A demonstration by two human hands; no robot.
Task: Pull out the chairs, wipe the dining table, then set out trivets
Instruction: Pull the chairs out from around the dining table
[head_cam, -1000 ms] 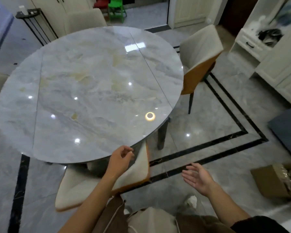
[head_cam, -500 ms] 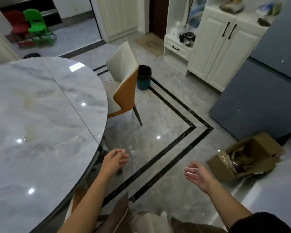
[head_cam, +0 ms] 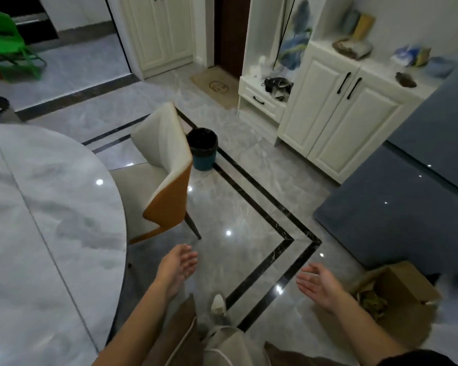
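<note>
The round grey marble dining table [head_cam: 37, 220] fills the left side of the head view. A cream chair with an orange back shell [head_cam: 164, 175] stands at the table's right edge, its seat partly under the tabletop. My left hand [head_cam: 179, 268] hangs open over the floor just below that chair, holding nothing. My right hand [head_cam: 319, 285] is open too, palm turned inward, further right above the floor. No cloth or trivets are in view.
A dark bin [head_cam: 202, 149] stands behind the chair. White cabinets [head_cam: 339, 120] line the right wall, beside a dark blue-grey panel [head_cam: 397, 212]. An open cardboard box [head_cam: 389, 294] lies on the floor at lower right. A green plastic chair [head_cam: 8, 46] sits far left.
My view has swung right, from the whole table and the near chair to the chair on the right side. Both hands stayed open and low in front of me.
</note>
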